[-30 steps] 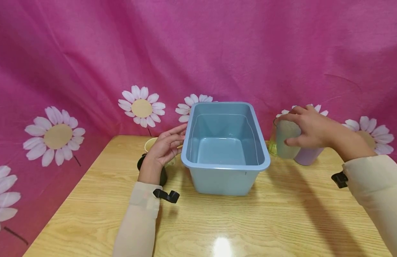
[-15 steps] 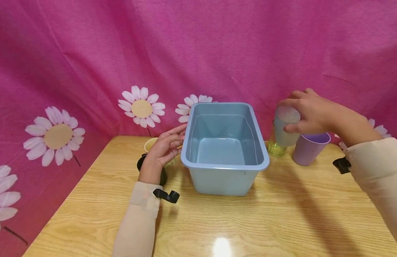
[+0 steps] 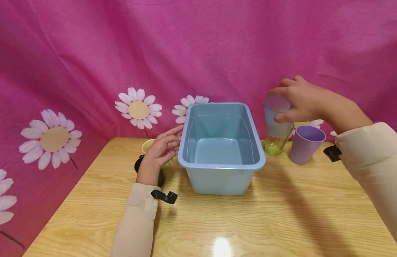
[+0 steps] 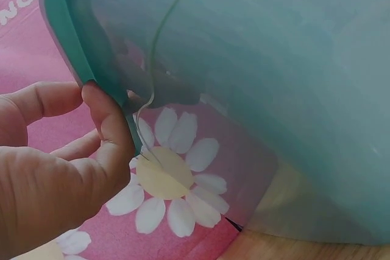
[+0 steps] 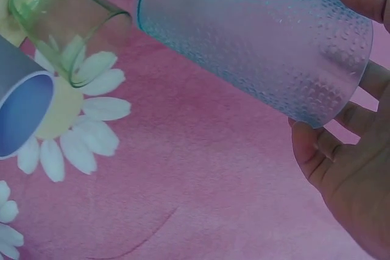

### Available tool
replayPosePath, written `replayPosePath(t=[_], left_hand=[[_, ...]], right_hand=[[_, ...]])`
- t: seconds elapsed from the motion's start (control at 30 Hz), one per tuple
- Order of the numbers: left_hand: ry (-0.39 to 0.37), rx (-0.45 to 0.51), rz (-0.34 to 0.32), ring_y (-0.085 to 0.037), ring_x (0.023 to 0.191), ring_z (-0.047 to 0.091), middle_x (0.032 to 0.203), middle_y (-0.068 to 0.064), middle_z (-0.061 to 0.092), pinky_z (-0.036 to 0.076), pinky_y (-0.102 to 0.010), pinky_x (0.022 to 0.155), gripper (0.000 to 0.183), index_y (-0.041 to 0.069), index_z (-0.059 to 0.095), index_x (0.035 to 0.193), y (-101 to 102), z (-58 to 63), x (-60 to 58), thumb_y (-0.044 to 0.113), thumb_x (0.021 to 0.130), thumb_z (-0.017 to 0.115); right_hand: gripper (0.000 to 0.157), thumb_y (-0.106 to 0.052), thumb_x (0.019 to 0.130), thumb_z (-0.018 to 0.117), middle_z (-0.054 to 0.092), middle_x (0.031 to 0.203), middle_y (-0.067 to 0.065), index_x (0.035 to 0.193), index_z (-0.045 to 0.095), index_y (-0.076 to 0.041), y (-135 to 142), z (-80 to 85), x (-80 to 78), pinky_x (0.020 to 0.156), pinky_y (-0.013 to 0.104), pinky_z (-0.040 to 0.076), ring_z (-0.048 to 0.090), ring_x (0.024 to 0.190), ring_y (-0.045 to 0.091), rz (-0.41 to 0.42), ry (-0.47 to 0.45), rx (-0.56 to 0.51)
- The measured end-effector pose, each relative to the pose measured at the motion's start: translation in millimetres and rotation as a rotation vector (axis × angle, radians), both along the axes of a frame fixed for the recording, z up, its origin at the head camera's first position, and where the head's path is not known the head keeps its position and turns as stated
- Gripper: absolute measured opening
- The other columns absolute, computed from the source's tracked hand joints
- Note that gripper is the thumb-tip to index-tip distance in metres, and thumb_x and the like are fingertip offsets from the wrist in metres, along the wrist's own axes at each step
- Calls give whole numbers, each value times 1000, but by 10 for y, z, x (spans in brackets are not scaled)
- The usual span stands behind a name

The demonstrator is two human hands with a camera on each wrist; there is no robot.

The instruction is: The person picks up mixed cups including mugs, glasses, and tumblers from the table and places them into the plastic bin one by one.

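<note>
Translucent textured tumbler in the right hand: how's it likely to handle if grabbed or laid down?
The textured tumbler is probably stiff: its outline stays round where the fingers of the right hand grip it. Its bumpy surface likely helps against slipping. Laid on its side, it would probably roll, given the rounded body.

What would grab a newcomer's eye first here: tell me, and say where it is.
Most likely the vivid pink cloth printed with big white daisies, which fills the background of the head view. Next comes the pale blue plastic tub, in the middle of the wooden table. To its right, the right hand holds a textured, translucent tumbler raised near a green glass.
</note>
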State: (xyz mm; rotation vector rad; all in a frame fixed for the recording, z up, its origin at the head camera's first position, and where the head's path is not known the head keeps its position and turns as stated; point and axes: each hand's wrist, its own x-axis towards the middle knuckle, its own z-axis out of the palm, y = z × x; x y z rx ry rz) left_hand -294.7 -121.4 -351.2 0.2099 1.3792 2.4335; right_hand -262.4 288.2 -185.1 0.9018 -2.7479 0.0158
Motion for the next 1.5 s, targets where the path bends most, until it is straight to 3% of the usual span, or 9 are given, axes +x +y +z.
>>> replayPosePath(t=[0.63, 1.2, 1.5], left_hand=[[-17, 5, 9, -18, 97, 67, 151, -15, 48, 58, -33, 83, 56, 5, 41, 156, -60, 4, 8, -5, 102, 48], [-19, 16, 18, -18, 99, 67, 155, -14, 46, 57, -35, 87, 53, 6, 45, 154, -74, 3, -12, -5, 102, 48], [7, 5, -3, -19, 101, 65, 156, -17, 43, 56, -35, 84, 56, 4, 42, 156, -16, 5, -29, -7, 101, 45]], right_hand=[[64, -28, 79, 80, 59, 128, 20, 137, 63, -8, -422, 248, 59, 80, 52, 47, 45, 107, 37, 2, -32, -17], [60, -27, 80, 78, 59, 126, 19, 136, 64, -8, -690, 203, 17, 84, 51, 45, 46, 107, 38, 89, -29, -10], [61, -29, 82, 78, 58, 130, 18, 138, 63, -12, -748, 99, 14, 85, 52, 47, 46, 112, 37, 105, -64, -7]])
